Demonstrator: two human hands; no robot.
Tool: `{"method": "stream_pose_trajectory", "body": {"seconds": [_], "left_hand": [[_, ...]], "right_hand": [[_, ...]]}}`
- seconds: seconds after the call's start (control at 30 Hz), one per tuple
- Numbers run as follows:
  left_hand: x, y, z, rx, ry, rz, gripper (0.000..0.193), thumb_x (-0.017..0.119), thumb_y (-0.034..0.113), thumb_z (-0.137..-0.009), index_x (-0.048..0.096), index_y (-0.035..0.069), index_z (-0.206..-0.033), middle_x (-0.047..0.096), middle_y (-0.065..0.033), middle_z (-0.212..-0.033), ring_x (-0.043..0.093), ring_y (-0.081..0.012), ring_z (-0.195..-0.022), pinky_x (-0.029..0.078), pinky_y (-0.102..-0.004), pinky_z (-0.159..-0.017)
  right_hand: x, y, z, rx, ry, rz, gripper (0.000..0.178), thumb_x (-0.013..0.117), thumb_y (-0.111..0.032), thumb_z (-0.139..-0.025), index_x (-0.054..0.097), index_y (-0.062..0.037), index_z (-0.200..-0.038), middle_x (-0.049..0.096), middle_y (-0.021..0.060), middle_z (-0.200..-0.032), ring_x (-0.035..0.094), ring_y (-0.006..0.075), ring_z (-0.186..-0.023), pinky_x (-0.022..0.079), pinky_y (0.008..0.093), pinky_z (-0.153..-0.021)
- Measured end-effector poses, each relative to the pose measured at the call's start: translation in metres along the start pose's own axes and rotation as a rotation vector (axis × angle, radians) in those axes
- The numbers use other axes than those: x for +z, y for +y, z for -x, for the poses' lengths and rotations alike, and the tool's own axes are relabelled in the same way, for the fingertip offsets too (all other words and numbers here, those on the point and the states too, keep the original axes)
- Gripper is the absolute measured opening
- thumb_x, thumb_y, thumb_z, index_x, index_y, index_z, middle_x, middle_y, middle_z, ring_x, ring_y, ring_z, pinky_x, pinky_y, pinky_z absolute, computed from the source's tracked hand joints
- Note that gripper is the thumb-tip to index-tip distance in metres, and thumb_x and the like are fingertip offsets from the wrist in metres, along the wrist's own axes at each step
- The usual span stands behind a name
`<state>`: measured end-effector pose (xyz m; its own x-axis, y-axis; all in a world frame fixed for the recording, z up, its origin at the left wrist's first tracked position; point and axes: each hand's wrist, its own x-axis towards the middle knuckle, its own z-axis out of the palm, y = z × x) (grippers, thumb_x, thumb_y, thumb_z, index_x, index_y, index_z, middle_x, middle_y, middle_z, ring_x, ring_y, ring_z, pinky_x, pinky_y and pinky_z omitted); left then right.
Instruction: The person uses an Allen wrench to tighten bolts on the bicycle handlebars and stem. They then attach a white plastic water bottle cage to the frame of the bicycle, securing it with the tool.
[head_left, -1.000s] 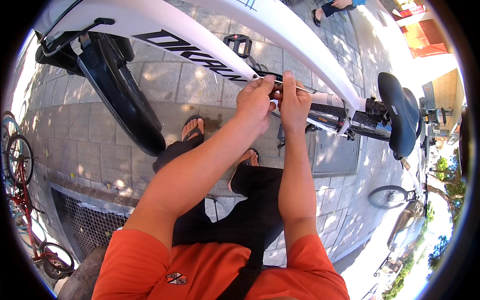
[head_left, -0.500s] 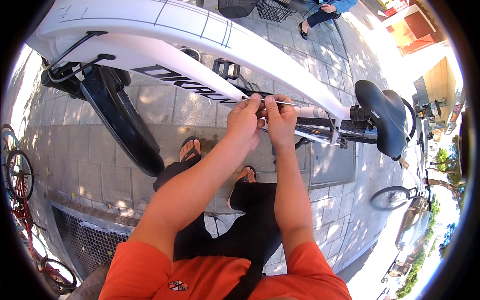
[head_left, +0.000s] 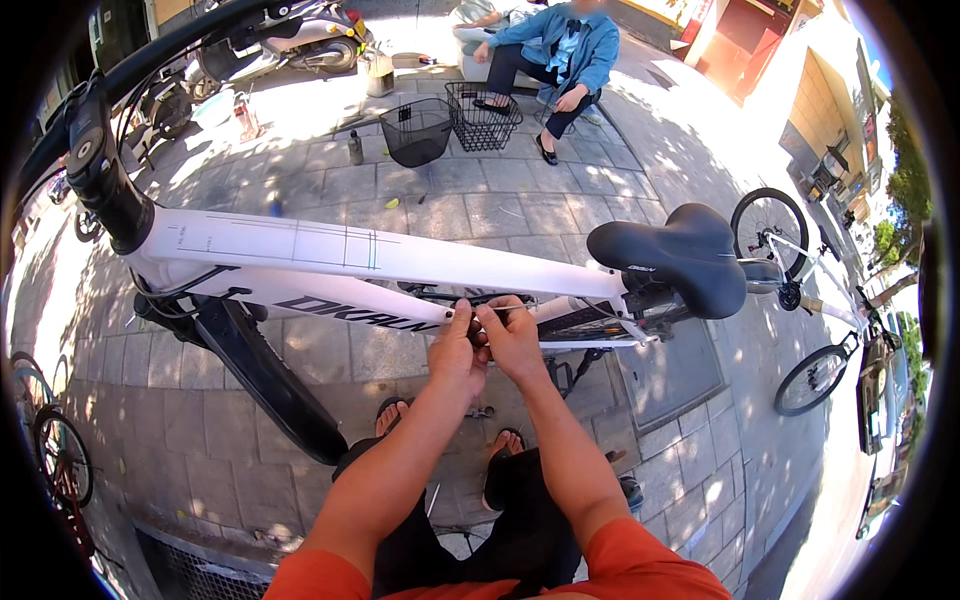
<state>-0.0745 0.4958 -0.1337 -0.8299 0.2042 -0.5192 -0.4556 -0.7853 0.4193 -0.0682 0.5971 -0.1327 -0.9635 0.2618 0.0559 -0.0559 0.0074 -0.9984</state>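
A white bicycle frame point(head_left: 350, 292) with a dark wheel and mudguard point(head_left: 255, 370) stands across in front of me. Both my hands meet at its lower tube, close to the dark lettering's right end. The left hand point(head_left: 455, 352) is closed, thumb and fingers pinched at the tube; whatever lies between them is hidden. Beside it, my right hand point(head_left: 514, 342) pinches a thin metal rod point(head_left: 508, 308), which pokes out to the right past the fingers. The fingers cover most of the rod and its left end. A black saddle point(head_left: 680, 258) sits to the right.
Beyond the frame are two black baskets point(head_left: 415, 132), a small dark bottle point(head_left: 355, 148) and a seated person in a blue jacket point(head_left: 575, 50). Scooters point(head_left: 300, 45) stand far left. Another white bicycle point(head_left: 800, 250) is at right; a metal grating point(head_left: 200, 570) lies near left.
My view has tilted up, so handlebar, baskets and seated person now show more fully. Both hands stay pinched at the same spot on the tube.
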Motion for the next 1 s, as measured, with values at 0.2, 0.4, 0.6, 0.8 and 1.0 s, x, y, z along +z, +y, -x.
{"method": "stream_pose_trajectory", "body": {"seconds": [0.2, 0.4, 0.6, 0.8, 1.0], "left_hand": [[-0.009, -0.002, -0.012, 0.012, -0.081, -0.031, 0.024, 0.058, 0.032, -0.109, 0.065, 0.01, -0.104, 0.059, 0.0026, -0.081, 0.056, -0.0119, -0.068, 0.041, -0.0268, -0.052], [-0.003, 0.002, -0.007, -0.005, -0.035, 0.074, 0.034, 0.054, 0.042, -0.111, 0.064, 0.011, -0.099, 0.052, 0.0046, -0.074, 0.05, -0.0107, -0.064, 0.039, -0.0269, -0.049], [0.002, -0.001, -0.006, 0.024, 0.034, 0.049, 0.041, 0.054, 0.049, -0.109, 0.062, 0.012, -0.096, 0.049, 0.0043, -0.072, 0.047, -0.0103, -0.06, 0.036, -0.0268, -0.045], [0.001, -0.006, -0.012, 0.012, 0.056, 0.077, 0.04, 0.051, 0.046, -0.109, 0.065, 0.008, -0.113, 0.051, 0.0027, -0.075, 0.046, -0.0104, -0.061, 0.04, -0.027, -0.047], [0.01, 0.001, 0.0, -0.06, 0.013, 0.106, 0.047, 0.043, 0.045, -0.106, 0.063, 0.007, -0.126, 0.05, 0.0023, -0.074, 0.045, -0.0122, -0.061, 0.035, -0.0291, -0.047]], "right_hand": [[0.0, -0.004, 0.001, 0.094, -0.018, -0.015, 0.021, 0.067, -0.022, -0.105, 0.063, -0.0011, -0.107, 0.069, 0.0059, -0.079, 0.059, 0.0086, -0.058, 0.048, 0.0252, -0.047], [0.003, -0.002, 0.001, 0.112, -0.045, -0.131, 0.024, 0.067, -0.023, -0.106, 0.06, -0.0003, -0.102, 0.064, 0.0046, -0.07, 0.055, 0.009, -0.049, 0.045, 0.0264, -0.044], [0.004, -0.006, 0.007, 0.057, -0.023, -0.064, 0.022, 0.067, -0.021, -0.105, 0.058, -0.0014, -0.1, 0.064, 0.0035, -0.07, 0.055, 0.0076, -0.051, 0.044, 0.0254, -0.044], [0.004, 0.0, 0.009, 0.044, -0.014, -0.073, 0.02, 0.068, -0.018, -0.104, 0.058, -0.0012, -0.101, 0.066, 0.0041, -0.073, 0.056, 0.0067, -0.055, 0.045, 0.0237, -0.047], [0.0, -0.009, 0.016, 0.049, 0.017, -0.142, 0.017, 0.068, -0.014, -0.103, 0.059, 0.0003, -0.102, 0.071, 0.0074, -0.08, 0.062, 0.0087, -0.061, 0.051, 0.0253, -0.049]]}}
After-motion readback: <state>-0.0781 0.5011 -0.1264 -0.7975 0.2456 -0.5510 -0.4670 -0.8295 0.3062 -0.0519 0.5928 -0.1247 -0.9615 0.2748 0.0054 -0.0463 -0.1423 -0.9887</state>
